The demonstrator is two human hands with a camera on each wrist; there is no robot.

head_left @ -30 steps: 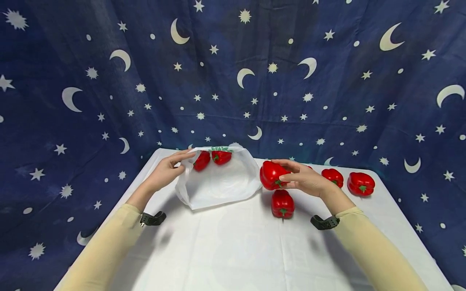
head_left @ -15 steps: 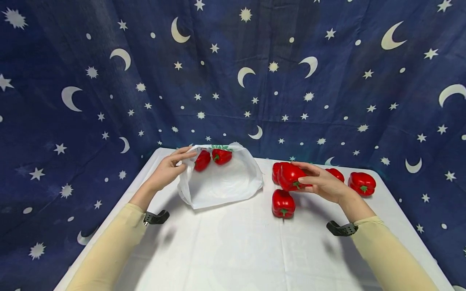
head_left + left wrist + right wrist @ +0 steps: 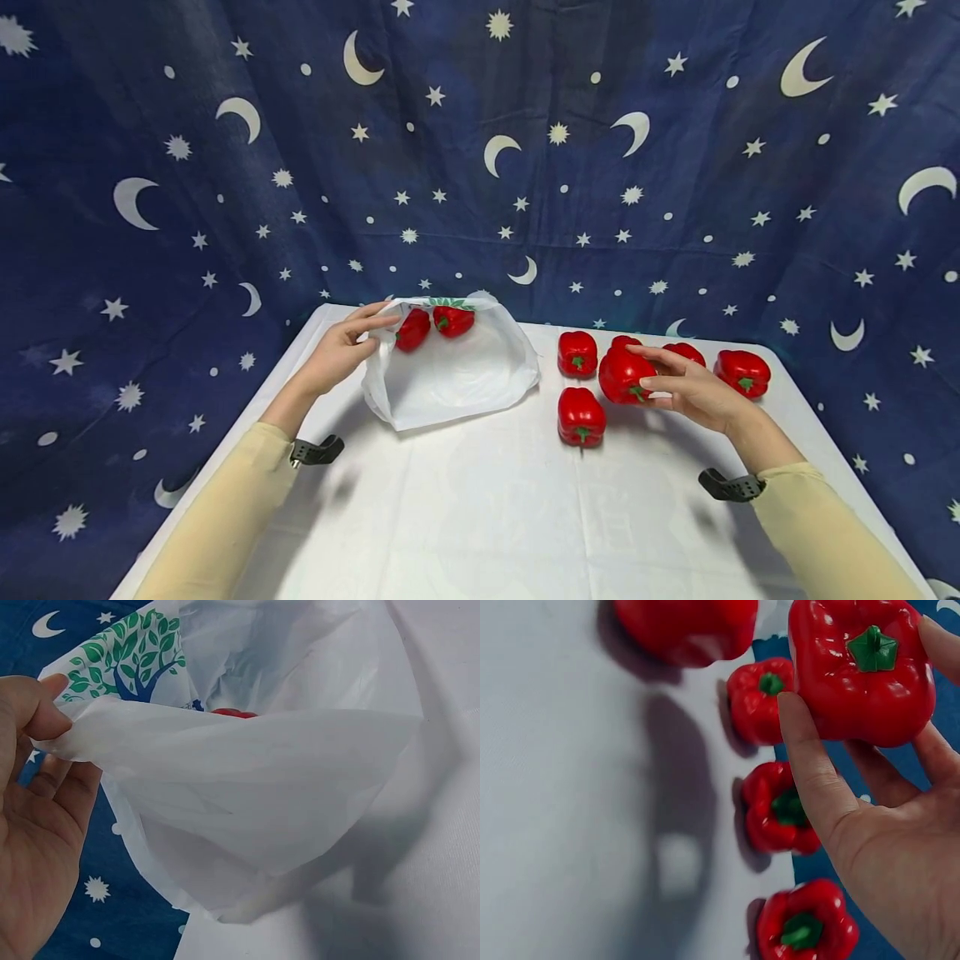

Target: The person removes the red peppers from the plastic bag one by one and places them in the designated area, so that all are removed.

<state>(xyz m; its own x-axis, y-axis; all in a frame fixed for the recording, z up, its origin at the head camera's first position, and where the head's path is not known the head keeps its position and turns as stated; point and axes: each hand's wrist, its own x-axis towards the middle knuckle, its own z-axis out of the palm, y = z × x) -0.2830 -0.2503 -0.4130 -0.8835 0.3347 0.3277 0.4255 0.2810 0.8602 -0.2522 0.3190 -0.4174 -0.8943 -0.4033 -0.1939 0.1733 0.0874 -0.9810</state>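
At the table's far left, my left hand (image 3: pixel 335 357) pinches the left rim of a white plastic bag (image 3: pixel 457 387), thumb and fingers showing on the rim in the left wrist view. The bag lies with its mouth spread toward me. Two red bell peppers (image 3: pixel 453 321) show inside it at the back. My right hand (image 3: pixel 701 390) grips another red bell pepper (image 3: pixel 621 375) by its sides, raised off the table. Its green stem (image 3: pixel 873 649) faces the right wrist camera. In the head view this pepper partly covers one behind it.
Between the bag and my right hand sit two bell peppers, one far (image 3: pixel 577 353) and one nearer (image 3: pixel 581 418). Further peppers (image 3: pixel 742 373) line the table's back right. A dark blue curtain (image 3: pixel 480 167) with moons and stars hangs behind the white tablecloth (image 3: pixel 480 517).
My right hand has moved right with the bell pepper, away from the bag's right side, uncovering the pepper at the back. My left hand stays at the bag's rim.
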